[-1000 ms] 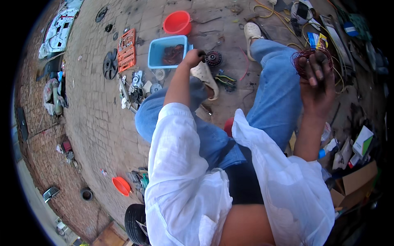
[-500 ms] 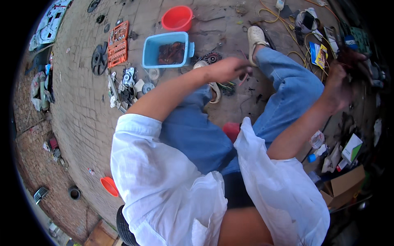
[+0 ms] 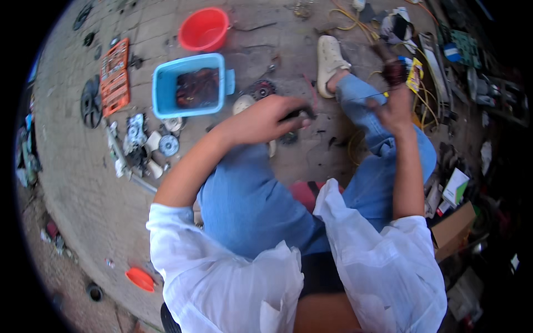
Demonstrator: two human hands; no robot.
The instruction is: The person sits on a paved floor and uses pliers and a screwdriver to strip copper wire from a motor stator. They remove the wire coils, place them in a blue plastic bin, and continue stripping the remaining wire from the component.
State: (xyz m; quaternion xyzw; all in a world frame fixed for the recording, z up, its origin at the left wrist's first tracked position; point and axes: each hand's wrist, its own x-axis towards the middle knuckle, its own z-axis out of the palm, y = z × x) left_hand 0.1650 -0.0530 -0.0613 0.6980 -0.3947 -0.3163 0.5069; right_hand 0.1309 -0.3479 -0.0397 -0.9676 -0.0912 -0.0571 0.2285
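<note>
My right hand (image 3: 395, 111) is closed around the lower end of what looks like a motor armature (image 3: 394, 72), a dark reddish-brown wound piece standing up from my fist above my right knee. Motion blurs it. My left hand (image 3: 269, 119) hovers over my left knee with its fingers curled. Something dark shows between thumb and fingers, too unclear to name. Beyond that hand, a toothed round part (image 3: 262, 89) lies on the ground near my left clog (image 3: 242, 104).
A light blue tub (image 3: 189, 60) holds dark reddish scrap. Behind it stands a red basin (image 3: 204, 30). Left are an orange socket set (image 3: 115, 77) and loose metal parts (image 3: 136, 133). Yellow cable (image 3: 430, 102) and a cardboard box (image 3: 452, 230) lie right.
My right hand has swung inward from the far right with the armature. My left hand has drawn a little left and nearer. The view has shifted, so the tub and basin appear farther left.
</note>
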